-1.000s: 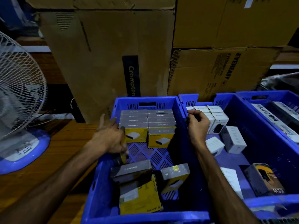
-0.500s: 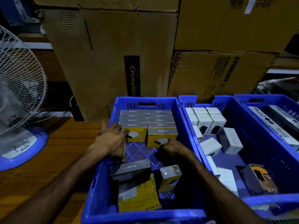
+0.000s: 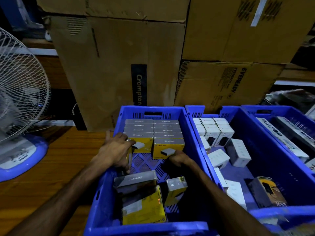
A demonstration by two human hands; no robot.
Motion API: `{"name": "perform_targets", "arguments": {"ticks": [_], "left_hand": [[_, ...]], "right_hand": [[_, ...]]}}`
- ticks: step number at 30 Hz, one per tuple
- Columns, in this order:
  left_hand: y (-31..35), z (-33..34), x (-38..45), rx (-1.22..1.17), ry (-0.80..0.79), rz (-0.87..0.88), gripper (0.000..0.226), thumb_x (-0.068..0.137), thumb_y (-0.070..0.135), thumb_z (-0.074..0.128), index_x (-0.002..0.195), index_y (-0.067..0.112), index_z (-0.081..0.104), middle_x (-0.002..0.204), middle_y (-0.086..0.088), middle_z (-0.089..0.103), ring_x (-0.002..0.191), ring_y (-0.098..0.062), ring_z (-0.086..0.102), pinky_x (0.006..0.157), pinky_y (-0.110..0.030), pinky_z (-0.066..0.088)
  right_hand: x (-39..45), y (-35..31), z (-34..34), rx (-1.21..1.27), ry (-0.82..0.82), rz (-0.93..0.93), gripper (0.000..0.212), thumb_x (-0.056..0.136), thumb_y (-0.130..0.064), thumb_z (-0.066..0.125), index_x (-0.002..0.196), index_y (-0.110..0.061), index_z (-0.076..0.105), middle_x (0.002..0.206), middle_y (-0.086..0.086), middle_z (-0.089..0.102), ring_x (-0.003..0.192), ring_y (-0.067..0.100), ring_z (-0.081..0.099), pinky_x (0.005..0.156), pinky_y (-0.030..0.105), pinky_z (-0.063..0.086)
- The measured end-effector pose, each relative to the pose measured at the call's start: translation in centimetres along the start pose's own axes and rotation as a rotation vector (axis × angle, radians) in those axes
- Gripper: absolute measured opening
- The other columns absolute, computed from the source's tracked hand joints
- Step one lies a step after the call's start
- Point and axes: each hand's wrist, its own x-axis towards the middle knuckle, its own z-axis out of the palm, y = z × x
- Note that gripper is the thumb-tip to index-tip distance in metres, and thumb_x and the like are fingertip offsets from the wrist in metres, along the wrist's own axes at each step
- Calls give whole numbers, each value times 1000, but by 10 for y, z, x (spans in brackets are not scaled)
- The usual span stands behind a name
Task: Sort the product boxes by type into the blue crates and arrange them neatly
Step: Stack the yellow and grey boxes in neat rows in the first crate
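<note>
Two hands (image 3: 115, 150) (image 3: 178, 159) in blue crate (image 3: 192, 133), bare floor (image 3: 146, 165) between — yellow boxes (image 3: 168, 147) beyond

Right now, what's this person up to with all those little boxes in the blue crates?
A person is sorting small product boxes by type. In the left blue crate, yellow-and-grey boxes stand in two neat rows at the far end. The left hand holds a thin box against the near-left row, and the right hand touches the front box of the right row. A few loose boxes remain near the front. The middle crate holds white boxes, partly arranged.
</note>
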Motion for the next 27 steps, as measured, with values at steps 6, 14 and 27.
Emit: {"name": "perform_targets", "arguments": {"ticks": [6,14,27], "left_hand": [[2,-1,0,-41,40,6,119,55,86,72,157,39,31,153,2,45,143,-22,41,116,-59,13],[1,0,-1,-219,113,17,121,55,84,75,157,36,30,152,4,46,138,-23,49,116,-56,10],[6,9,-30,-1077,604,-49,125,36,70,96,146,43,44,145,14,55,129,-12,58,104,-42,53]], "right_hand": [[-11,-9,-3,-83,-53,-72,22,85,-22,68,93,-2,71,98,11,74,89,24,71,73,37,58],[-45,-21,-6,57,22,-88,19,93,-9,59,76,-18,58,91,6,65,68,15,60,50,17,43],[-74,-28,-2,359,-58,-388,76,103,-39,61,164,-21,20,150,6,55,120,10,60,92,20,52]]}}
